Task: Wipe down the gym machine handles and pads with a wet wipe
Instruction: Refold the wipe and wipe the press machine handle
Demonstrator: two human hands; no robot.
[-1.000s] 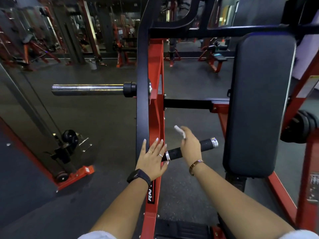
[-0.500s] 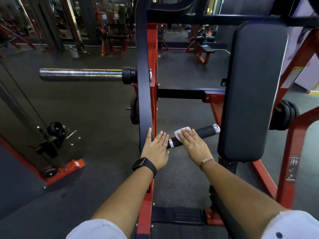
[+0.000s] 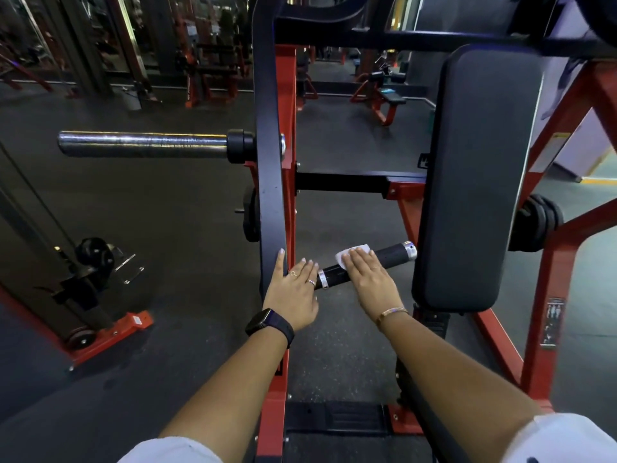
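Note:
A black rubber handle [image 3: 389, 257] with silver end caps sticks out to the right from the machine's black upright arm [image 3: 268, 182]. A white wet wipe [image 3: 347, 253] lies on top of the handle. My right hand [image 3: 372, 284] presses the wipe flat onto the handle with straight fingers. My left hand [image 3: 293, 290] rests flat against the upright arm, fingers straight, beside the handle's inner end. A tall black pad [image 3: 477, 175] stands upright just right of the handle's tip.
A chrome weight peg [image 3: 143, 144] juts left from the arm. Red frame beams [image 3: 554, 269] run at the right, with black weight plates [image 3: 534, 225] behind the pad. A cable machine base [image 3: 96, 295] stands at the left. Dark rubber floor [image 3: 173, 202] lies between them.
My right hand came down from holding the wipe raised to pressing it flat on the handle, then slid slightly toward the handle's tip. My left hand stayed on the arm.

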